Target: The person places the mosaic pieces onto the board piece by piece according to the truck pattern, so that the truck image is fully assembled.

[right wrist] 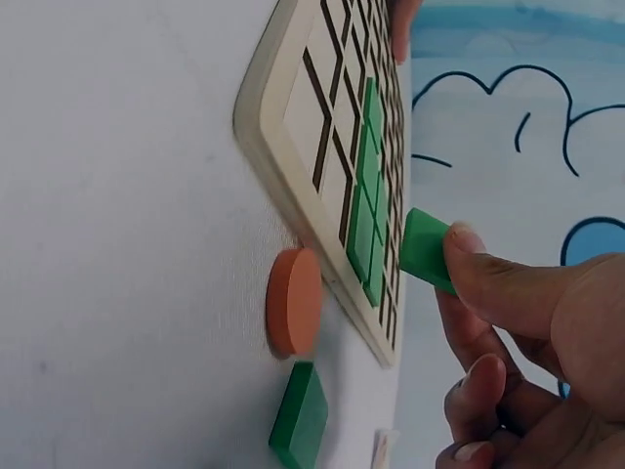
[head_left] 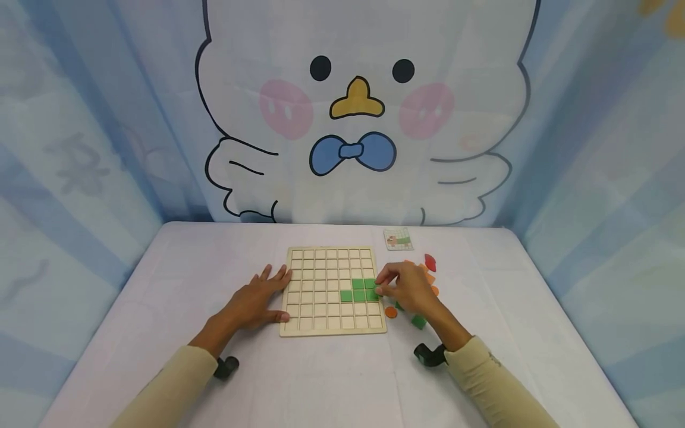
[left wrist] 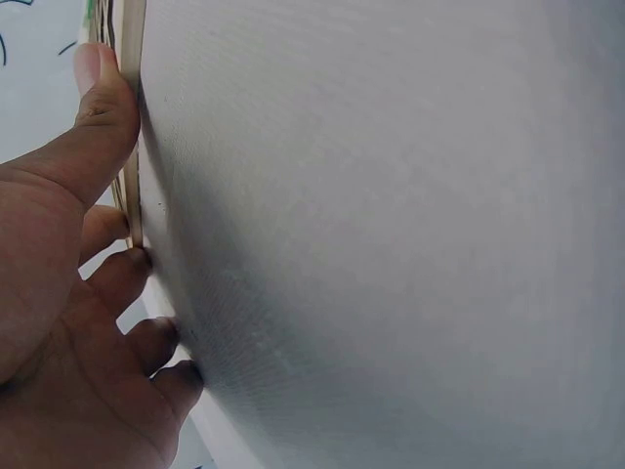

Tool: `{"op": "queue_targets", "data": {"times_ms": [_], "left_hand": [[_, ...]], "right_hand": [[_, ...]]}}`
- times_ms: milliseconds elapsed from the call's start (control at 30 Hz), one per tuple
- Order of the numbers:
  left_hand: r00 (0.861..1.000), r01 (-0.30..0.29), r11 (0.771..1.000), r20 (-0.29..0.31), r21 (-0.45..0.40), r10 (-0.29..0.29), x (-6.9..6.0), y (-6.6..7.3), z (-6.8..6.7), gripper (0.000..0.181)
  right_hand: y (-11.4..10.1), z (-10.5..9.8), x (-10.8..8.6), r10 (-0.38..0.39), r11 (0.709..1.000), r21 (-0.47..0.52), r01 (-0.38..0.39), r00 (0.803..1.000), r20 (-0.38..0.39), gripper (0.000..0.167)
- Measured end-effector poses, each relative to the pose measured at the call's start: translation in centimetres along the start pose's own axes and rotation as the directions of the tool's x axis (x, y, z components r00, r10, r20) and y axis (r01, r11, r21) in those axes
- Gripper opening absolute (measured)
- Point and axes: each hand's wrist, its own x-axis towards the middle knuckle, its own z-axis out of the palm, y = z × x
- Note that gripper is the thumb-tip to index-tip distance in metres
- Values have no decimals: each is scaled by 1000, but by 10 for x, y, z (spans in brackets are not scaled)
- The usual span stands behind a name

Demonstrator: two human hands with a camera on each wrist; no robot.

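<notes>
- Right grip [head_left: 411, 290], I note: pinching a green tile [right wrist: 424, 248] near the board [head_left: 320, 309].
- Left grip [head_left: 255, 304]: spread, touching the board's left edge.
- Orange disc [head_left: 391, 312]: on desk [head_left: 332, 383].

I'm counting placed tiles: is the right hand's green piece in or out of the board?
Out: the right wrist view shows the right hand pinching the green piece apart from the board.

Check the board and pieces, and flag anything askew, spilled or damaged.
Nothing stands out. The board lies flat, and the green tiles on it sit in line with its grid. Loose pieces lie scattered to its right, an orange disc close beside its edge, but that seems ordinary mid-work; no damage shows.
</notes>
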Motion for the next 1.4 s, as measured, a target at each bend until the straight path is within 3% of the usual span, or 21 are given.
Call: {"op": "queue_targets", "data": {"times_ms": [100, 367, 767, 1400], "left_hand": [[1000, 6, 1000, 4, -3, -6, 0, 0, 0, 104], [1000, 12, 1000, 20, -3, -12, 1, -1, 1, 106], [1000, 10, 1000, 21, -4, -10, 1, -2, 1, 106], [1000, 10, 1000, 13, -3, -10, 1, -1, 0, 105]], "right_hand": [[-6, 7, 3, -18, 1000, 16, 18, 1000, 8, 11], [-24, 30, 12, 28, 998, 51, -29, 999, 25, 9], [-45, 56, 24, -98, 994, 45, 97, 995, 28, 8], [-49, 77, 26, -125, 990, -59, 127, 992, 27, 9]]}}
